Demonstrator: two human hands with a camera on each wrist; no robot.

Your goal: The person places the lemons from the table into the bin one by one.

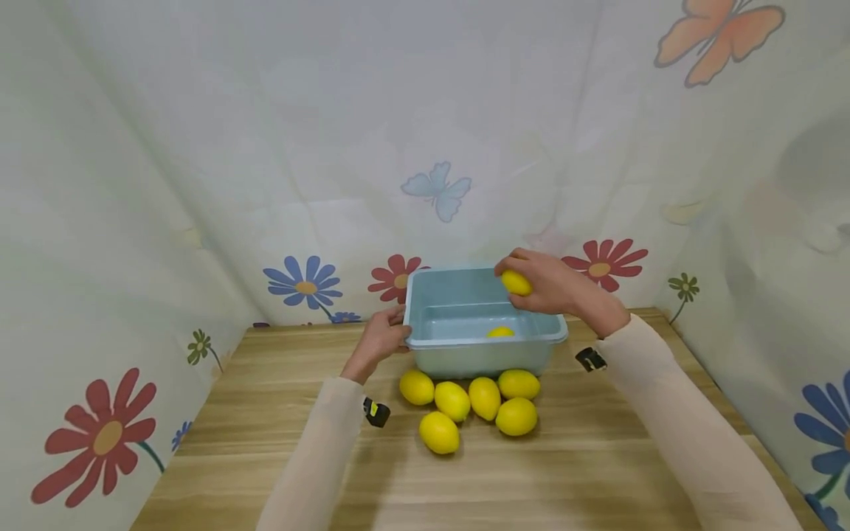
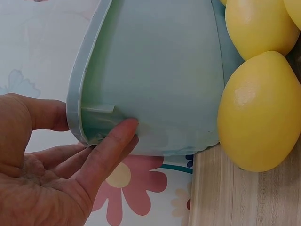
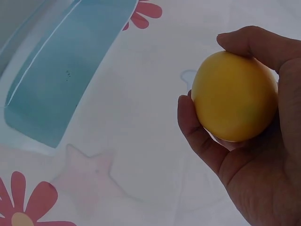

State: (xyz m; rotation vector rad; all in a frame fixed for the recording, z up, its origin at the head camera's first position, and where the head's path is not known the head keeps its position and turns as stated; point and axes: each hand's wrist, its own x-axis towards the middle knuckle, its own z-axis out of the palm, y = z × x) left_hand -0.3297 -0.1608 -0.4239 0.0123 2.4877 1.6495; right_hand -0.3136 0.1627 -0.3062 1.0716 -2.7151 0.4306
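My right hand (image 1: pixel 541 280) holds a yellow lemon (image 1: pixel 516 282) above the right part of a light blue plastic basin (image 1: pixel 478 359). In the right wrist view, thumb and fingers curl round that lemon (image 3: pixel 235 96). At the basin's left end, my left hand (image 1: pixel 381 335) grips the rim. The left wrist view has the thumb at the rim's edge and fingertips (image 2: pixel 127 126) against the outer wall (image 2: pixel 164 70). One lemon (image 1: pixel 501 332) lies inside the basin, partly hidden by its front wall. Several more lemons (image 1: pixel 452 401) lie on the table before it.
The wood-grain table (image 1: pixel 292 413) carries the basin near its back edge. A white curtain (image 1: pixel 332 147) with flowers and butterflies hangs behind and on both sides. Black wrist devices (image 1: pixel 376 411) sit at both sleeves.
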